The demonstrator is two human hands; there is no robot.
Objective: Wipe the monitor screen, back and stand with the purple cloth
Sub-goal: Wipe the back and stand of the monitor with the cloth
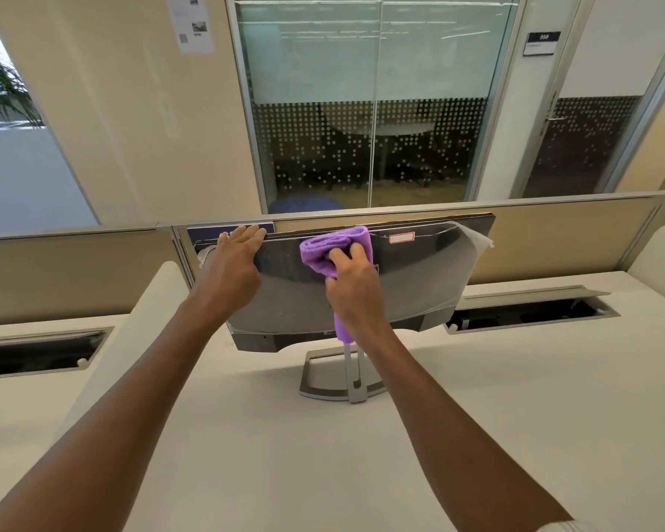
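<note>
R hand [356,289] is gripping the cloth [334,249], pressing it on the monitor [419,278] top. L hand [233,259], fingers flat, is resting on the edge left of it

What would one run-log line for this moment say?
left hand: rests flat on monitor top edge | right hand: grips purple cloth, pressed to upper screen | stand: untouched

Bright, even indoor light, soft shadows, glare on the monitor [419,270], wide-angle bending at edges.
</note>
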